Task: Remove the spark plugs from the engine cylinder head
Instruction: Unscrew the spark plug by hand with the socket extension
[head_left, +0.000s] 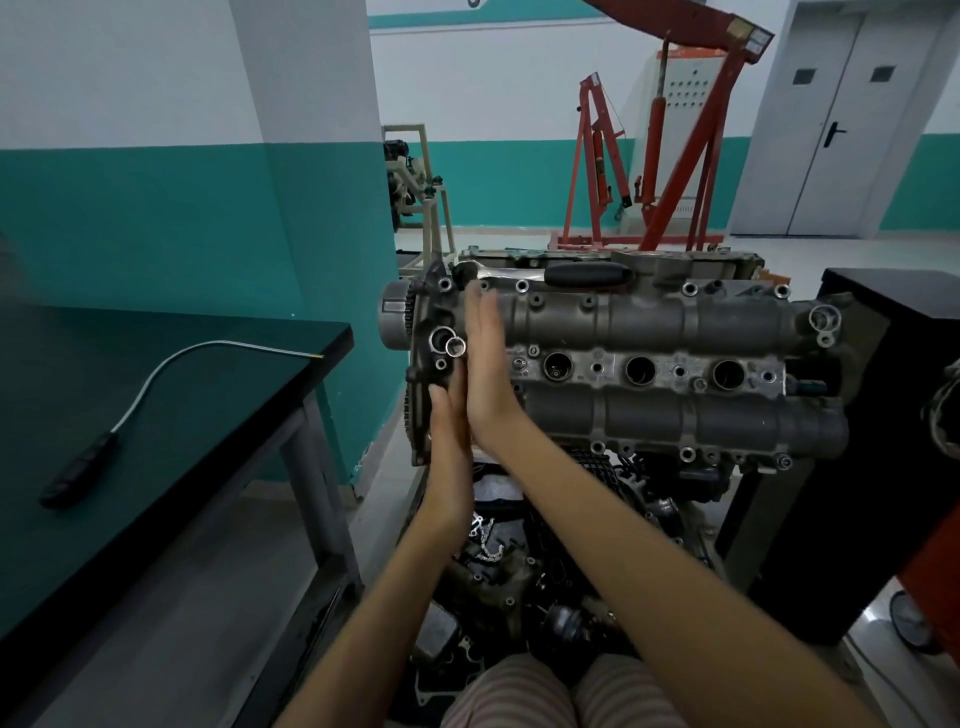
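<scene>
The grey engine cylinder head (649, 317) lies lengthwise in front of me, with three open spark plug wells (640, 370) in a row along its middle. My left hand (448, 457) and my right hand (485, 364) are held flat, palm against palm, fingers straight, over the head's left end. The right hand reaches further up than the left. A small silver ring (456, 346) shows just left of my fingers, beside a larger round opening. Whatever lies between my palms, and the head behind them, is hidden.
A ratchet with a black handle (587, 274) lies along the head's far edge. A flexible tool with a black grip (156, 384) rests on the dark table (104, 519) at left. Loose engine parts sit below the head. A black cabinet (883, 415) stands at right, with red engine hoists (675, 156) behind.
</scene>
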